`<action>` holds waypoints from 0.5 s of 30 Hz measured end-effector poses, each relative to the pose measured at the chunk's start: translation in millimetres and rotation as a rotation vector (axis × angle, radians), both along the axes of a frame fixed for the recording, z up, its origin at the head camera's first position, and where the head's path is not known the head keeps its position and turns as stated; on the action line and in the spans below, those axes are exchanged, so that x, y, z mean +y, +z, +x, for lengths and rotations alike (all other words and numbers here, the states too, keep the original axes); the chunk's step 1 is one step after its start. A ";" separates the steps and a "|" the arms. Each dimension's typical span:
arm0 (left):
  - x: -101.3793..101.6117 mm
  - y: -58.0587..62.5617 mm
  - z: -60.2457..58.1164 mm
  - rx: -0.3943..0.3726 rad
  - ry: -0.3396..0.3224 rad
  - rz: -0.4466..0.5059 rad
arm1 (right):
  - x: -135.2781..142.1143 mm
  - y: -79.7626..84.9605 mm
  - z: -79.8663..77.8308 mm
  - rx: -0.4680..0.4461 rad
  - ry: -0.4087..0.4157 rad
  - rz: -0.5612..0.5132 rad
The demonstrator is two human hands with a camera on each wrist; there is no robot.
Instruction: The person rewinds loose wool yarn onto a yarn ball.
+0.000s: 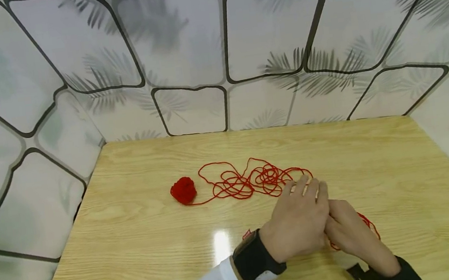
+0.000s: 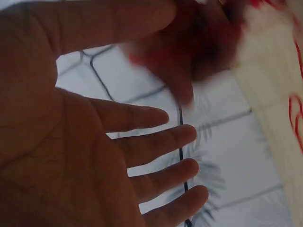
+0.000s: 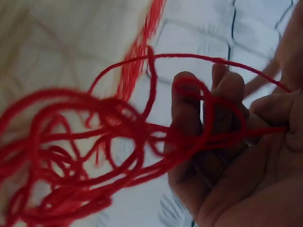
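My left hand (image 1: 302, 221) reaches across in front of my right hand (image 1: 350, 229), overlapping it in the head view. In the left wrist view, the left palm (image 2: 52, 142) faces the camera, its fingers straight and spread, with no yarn between them. Curled fingers of the right hand (image 3: 227, 142) hold a loose bundle of red yarn (image 3: 137, 127), whose loops spill out beside the hand. A blurred mass of red yarn and fingers shows past the left thumb. Left of the hands lie tangled loops of red yarn (image 1: 268, 176) and a small yarn ball (image 1: 183, 191).
A light wooden table (image 1: 136, 244) carries everything. Patterned cloth walls (image 1: 182, 37) with leaf prints stand behind it and at both sides. Black straps with devices (image 1: 257, 257) sit on the wrists. One strand joins the ball to the tangle.
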State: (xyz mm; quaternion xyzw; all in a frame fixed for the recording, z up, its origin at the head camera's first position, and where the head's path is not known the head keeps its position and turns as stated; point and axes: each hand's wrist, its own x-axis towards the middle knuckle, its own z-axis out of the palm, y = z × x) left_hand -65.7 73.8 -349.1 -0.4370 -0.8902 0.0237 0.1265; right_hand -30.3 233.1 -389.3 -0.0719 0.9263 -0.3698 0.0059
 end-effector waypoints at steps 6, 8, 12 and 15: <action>-8.4 -11.8 -13.7 0.137 0.125 -0.046 | -19.7 -7.8 -14.1 0.082 0.026 0.028; -13.2 -11.9 -18.4 0.099 0.141 -0.074 | -23.9 -10.7 -21.1 0.107 0.022 0.041; -18.9 -11.1 -24.8 0.071 0.196 -0.082 | -31.0 -18.6 -33.8 0.237 0.023 0.113; -19.8 -11.1 -28.1 0.071 0.223 -0.105 | -33.9 -22.6 -41.3 0.379 0.031 0.219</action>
